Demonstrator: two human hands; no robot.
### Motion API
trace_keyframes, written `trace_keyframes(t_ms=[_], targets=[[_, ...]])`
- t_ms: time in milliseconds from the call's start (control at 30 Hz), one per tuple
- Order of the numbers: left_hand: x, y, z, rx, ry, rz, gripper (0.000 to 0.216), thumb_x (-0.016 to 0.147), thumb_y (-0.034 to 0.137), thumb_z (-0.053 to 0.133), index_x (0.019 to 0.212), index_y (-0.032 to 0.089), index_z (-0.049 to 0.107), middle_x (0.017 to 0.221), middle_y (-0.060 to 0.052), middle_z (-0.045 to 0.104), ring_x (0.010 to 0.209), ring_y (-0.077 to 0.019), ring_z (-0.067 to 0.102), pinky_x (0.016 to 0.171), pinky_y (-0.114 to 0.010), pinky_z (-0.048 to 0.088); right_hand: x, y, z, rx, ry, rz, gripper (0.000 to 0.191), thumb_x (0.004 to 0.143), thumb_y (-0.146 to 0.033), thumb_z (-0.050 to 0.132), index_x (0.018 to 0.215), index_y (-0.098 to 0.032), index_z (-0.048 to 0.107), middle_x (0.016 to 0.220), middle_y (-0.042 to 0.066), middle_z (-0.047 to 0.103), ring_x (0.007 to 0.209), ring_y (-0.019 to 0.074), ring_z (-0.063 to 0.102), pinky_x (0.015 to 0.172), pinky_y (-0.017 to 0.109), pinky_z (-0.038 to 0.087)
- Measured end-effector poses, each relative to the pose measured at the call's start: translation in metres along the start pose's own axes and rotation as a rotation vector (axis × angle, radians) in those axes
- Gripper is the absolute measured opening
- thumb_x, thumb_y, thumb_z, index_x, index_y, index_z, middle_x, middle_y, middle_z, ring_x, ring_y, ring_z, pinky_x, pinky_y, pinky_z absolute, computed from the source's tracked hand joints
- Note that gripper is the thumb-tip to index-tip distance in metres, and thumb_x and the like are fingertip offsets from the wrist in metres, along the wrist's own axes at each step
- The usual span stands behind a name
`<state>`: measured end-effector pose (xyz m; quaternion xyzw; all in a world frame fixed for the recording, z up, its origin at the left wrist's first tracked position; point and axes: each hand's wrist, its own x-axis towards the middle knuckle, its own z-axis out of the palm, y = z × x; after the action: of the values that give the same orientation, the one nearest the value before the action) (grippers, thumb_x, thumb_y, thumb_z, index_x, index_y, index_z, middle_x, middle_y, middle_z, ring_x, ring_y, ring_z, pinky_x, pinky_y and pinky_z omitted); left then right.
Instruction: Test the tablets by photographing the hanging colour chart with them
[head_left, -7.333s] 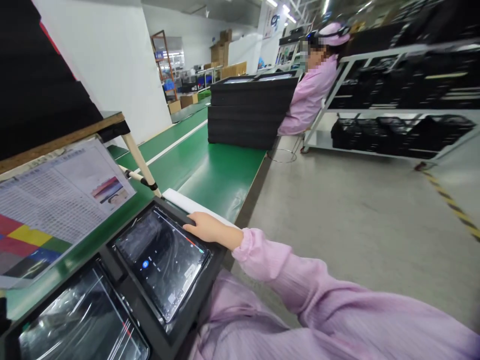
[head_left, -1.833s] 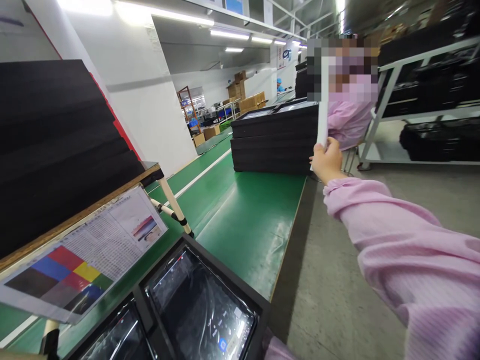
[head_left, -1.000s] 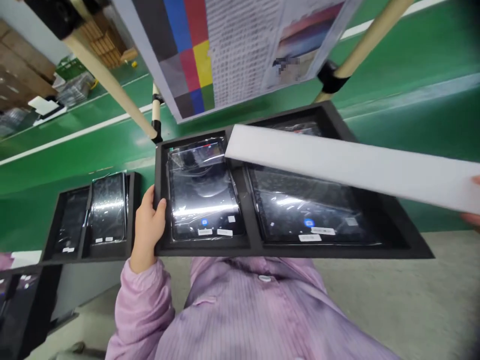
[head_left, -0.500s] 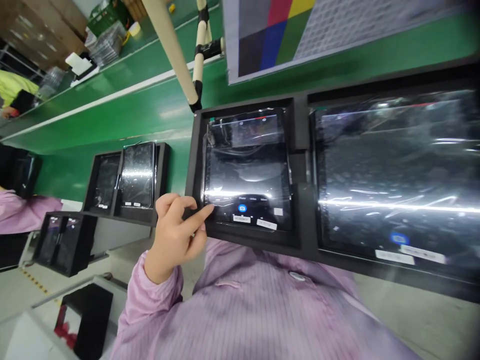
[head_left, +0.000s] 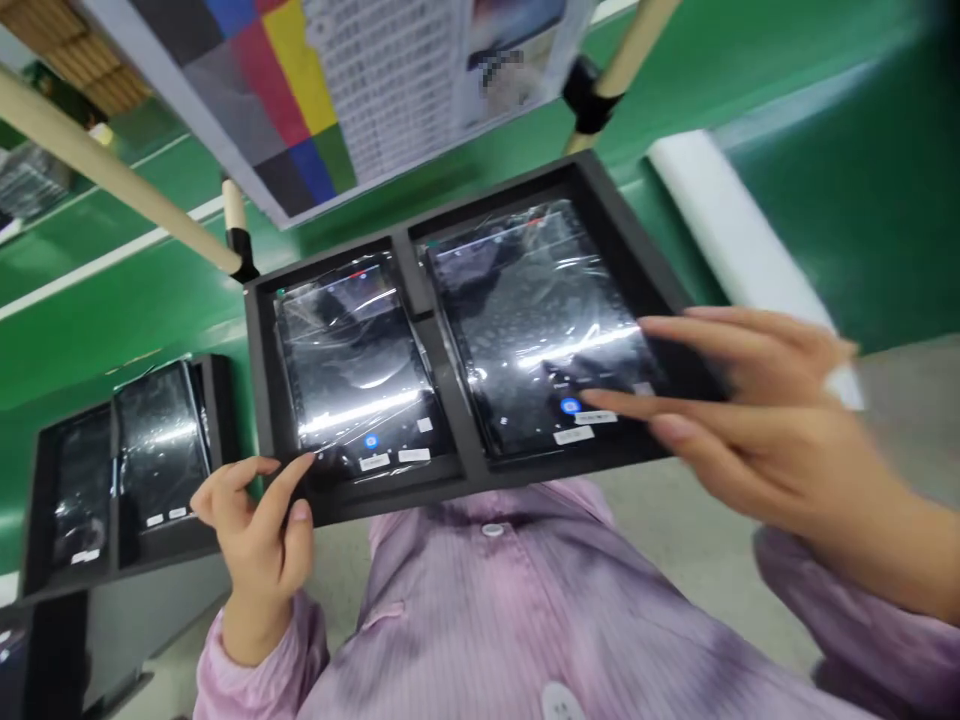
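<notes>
A black two-compartment tray (head_left: 450, 385) lies in front of me, with a film-covered tablet in each compartment. My left hand (head_left: 259, 530) is at the left tablet (head_left: 352, 350), its index fingertip at the screen's lower left corner and the other fingers loosely bent. Over the right tablet (head_left: 536, 310) reaches my right hand (head_left: 765, 410), fingers spread, the index fingertip close to the blue camera button on the screen. Whether that fingertip touches the glass I cannot tell. Both screens are lit and carry white labels near the lower edge. Neither hand holds anything.
Left of my tray sits another black tray (head_left: 112, 575) with two wrapped tablets. A chart board (head_left: 360, 90) with coloured squares and text stands behind, between cream pipes (head_left: 120, 175). A white roll or strip (head_left: 742, 240) lies on the green bench (head_left: 862, 200) at right.
My view has swung to the right. My right hand has come into view over the right tablet. The left hand stays at the left tablet's lower left corner, index finger extended.
</notes>
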<state>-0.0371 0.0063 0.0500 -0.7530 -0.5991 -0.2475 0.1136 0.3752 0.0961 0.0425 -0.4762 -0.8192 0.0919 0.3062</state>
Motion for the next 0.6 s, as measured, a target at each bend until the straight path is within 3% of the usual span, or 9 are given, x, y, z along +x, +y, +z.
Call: trace_keyframes(t_ms=[67,133,267,367,433,500,567,600], targets=[[0.001,0.001,0.005,0.002,0.006,-0.003,0.035,0.087,0.021,0.053,0.117,0.024,0.072,0.106,-0.011,0.056,0.100,-0.0283,0.050,0.094,-0.050,0.032,0.007,-0.012,0.009,-0.042,-0.012,-0.197,0.032,0.103,-0.038,0.042,0.107,-0.040,0.074,0.146,-0.005,0.047,0.135,0.0273,0.041,0.108,0.056,0.035],[0.002,0.001,0.009,0.006,0.019,-0.005,0.033,0.087,0.021,0.054,0.115,0.023,0.073,0.105,-0.011,0.056,0.099,-0.0280,0.051,0.093,-0.050,0.033,0.012,-0.021,0.023,-0.081,-0.044,-0.256,0.034,0.103,-0.036,0.040,0.110,-0.042,0.073,0.147,-0.007,0.046,0.135,0.0273,0.041,0.106,0.056,0.035],[0.001,-0.002,0.013,0.015,0.064,-0.017,0.031,0.088,0.021,0.055,0.112,0.024,0.074,0.102,-0.010,0.057,0.095,-0.0269,0.052,0.090,-0.048,0.035,0.015,-0.032,0.035,-0.118,-0.148,-0.268,0.035,0.104,-0.042,0.038,0.113,-0.048,0.071,0.147,-0.012,0.046,0.134,0.0270,0.040,0.110,0.058,0.029],[-0.002,-0.004,0.014,-0.001,0.086,0.002,0.032,0.087,0.019,0.056,0.113,0.025,0.074,0.100,-0.009,0.058,0.092,-0.0261,0.052,0.090,-0.046,0.035,0.016,-0.021,0.022,-0.055,-0.041,-0.198,0.036,0.105,-0.043,0.037,0.114,-0.046,0.072,0.147,-0.010,0.044,0.134,0.0240,0.041,0.115,0.054,0.029],[-0.004,-0.005,0.015,-0.016,0.099,0.008,0.034,0.086,0.018,0.057,0.115,0.025,0.073,0.099,-0.009,0.059,0.091,-0.0258,0.052,0.090,-0.046,0.035,0.017,0.002,0.008,-0.041,0.148,-0.035,0.039,0.106,-0.043,0.036,0.117,-0.037,0.073,0.148,-0.003,0.043,0.135,0.0215,0.042,0.118,0.049,0.028],[-0.006,-0.006,0.016,-0.027,0.115,0.016,0.035,0.086,0.017,0.058,0.117,0.024,0.073,0.099,-0.009,0.059,0.090,-0.0250,0.053,0.090,-0.045,0.035,0.015,0.038,-0.001,-0.144,0.309,0.254,0.041,0.106,-0.042,0.038,0.121,-0.027,0.072,0.150,0.005,0.040,0.138,0.0216,0.040,0.120,0.046,0.027],[-0.006,-0.007,0.017,-0.043,0.141,0.043,0.036,0.085,0.016,0.059,0.118,0.024,0.072,0.098,-0.008,0.060,0.088,-0.0235,0.054,0.089,-0.044,0.035,0.009,0.079,-0.001,-0.329,0.321,0.598,0.040,0.102,-0.044,0.048,0.125,-0.020,0.071,0.152,0.013,0.037,0.136,0.0264,0.043,0.113,0.048,0.034],[-0.005,-0.008,0.018,-0.048,0.149,0.063,0.036,0.085,0.015,0.060,0.118,0.024,0.072,0.097,-0.007,0.060,0.087,-0.0229,0.054,0.088,-0.044,0.035,0.004,0.098,0.001,-0.391,0.191,0.740,0.047,0.098,-0.046,0.056,0.137,-0.020,0.064,0.153,0.017,0.033,0.133,0.0298,0.045,0.108,0.050,0.037]])
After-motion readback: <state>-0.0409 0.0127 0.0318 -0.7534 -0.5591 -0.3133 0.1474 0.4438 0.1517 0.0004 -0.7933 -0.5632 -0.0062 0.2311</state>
